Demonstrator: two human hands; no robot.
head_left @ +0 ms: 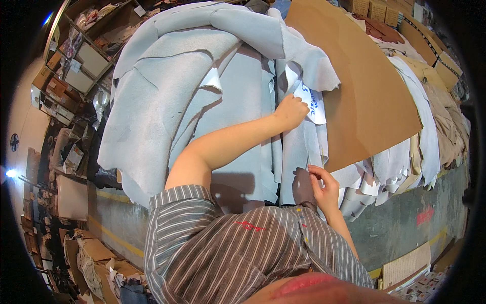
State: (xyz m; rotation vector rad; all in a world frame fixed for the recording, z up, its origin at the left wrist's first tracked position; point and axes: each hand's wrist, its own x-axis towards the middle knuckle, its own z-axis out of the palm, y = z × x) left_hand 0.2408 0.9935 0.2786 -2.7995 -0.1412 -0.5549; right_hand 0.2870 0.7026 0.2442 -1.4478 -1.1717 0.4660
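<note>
hides of pale grey-blue suede leather (202, 91) lie stacked across the upper middle of the frame. beside them at upper right sits a large brown cardboard sheet (364, 86). cream and tan leather pieces (430, 126) hang along the right edge. the left hand (291, 112), centre frame, pinches a white paper label with blue handwriting (315, 107). the right hand (324, 188), lower centre, grips a hide's edge between fingers and thumb.

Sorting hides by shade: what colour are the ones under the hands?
Pale grey-blue hides, clearest in the head view.
</note>
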